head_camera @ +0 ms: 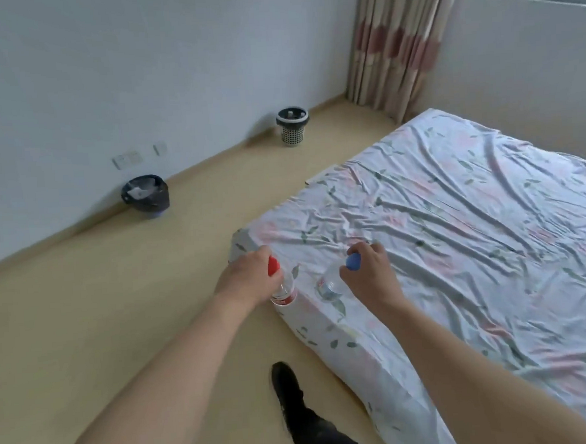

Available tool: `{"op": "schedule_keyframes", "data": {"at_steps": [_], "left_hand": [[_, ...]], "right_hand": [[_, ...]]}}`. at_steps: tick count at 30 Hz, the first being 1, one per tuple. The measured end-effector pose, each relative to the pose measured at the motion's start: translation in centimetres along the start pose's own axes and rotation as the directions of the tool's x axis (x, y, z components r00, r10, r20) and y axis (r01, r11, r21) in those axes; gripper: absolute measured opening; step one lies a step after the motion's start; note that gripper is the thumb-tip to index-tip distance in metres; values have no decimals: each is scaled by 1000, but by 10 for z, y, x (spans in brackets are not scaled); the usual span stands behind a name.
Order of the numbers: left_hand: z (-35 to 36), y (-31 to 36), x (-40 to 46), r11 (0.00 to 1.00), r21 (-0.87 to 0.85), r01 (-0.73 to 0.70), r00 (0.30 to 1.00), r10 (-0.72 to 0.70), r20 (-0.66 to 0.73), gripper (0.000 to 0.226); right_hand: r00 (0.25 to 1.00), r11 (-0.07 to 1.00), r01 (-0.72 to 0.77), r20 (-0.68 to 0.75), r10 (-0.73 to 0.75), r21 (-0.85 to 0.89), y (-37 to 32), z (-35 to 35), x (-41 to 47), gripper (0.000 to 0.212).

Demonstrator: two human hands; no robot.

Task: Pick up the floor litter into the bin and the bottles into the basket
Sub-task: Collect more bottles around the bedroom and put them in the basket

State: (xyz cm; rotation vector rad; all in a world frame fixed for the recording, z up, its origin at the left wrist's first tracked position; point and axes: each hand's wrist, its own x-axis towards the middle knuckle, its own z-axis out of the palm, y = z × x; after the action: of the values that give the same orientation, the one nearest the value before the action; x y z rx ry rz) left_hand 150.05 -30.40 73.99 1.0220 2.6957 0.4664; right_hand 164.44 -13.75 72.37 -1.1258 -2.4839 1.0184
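Observation:
My left hand (250,279) grips a clear bottle with a red cap (283,289) by its neck, held near the corner of the bed. My right hand (372,275) grips a clear bottle with a blue cap (333,283) by its neck, just above the sheet. A bin lined with a dark bag (145,196) stands by the wall at the left, with white litter in it. A perforated basket with a black rim (292,127) stands farther along the wall.
A bed with a wrinkled floral sheet (456,229) fills the right side. The beige floor (101,302) runs between bed and wall. A striped curtain (400,43) hangs in the far corner. My dark shoe and trouser leg (288,387) are beside the bed.

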Motion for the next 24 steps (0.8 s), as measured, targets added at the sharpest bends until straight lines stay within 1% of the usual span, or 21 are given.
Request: {"op": "schedule_keyframes", "data": {"at_steps": [4,7,9,15,18,24], "left_hand": [[-29,-64,90,998,-7,62,997,-63,-48,25],[-63,-111,159,994,1,112,993,-112,-37,23],[-86,-139,198,992,15,125,991,-124,-49,25],[-139,-232,307,984,-16,176,979,-177,-101,26],[-159,-281,368,985,-33,167,979,-170,-113,24],[-207,-371,522,998,-29,50,992,-53,-119,22]], "right_hand": [[997,998,55,54,-55,6,-57,64,98,30],[992,997,76,100,-79,27,-108,100,173,30],[989,995,93,109,-96,33,-143,118,218,30],[978,987,157,140,-158,13,-241,176,336,29],[980,988,152,132,-150,1,-282,210,395,27],[990,991,130,55,-132,34,-363,282,524,27]]}}
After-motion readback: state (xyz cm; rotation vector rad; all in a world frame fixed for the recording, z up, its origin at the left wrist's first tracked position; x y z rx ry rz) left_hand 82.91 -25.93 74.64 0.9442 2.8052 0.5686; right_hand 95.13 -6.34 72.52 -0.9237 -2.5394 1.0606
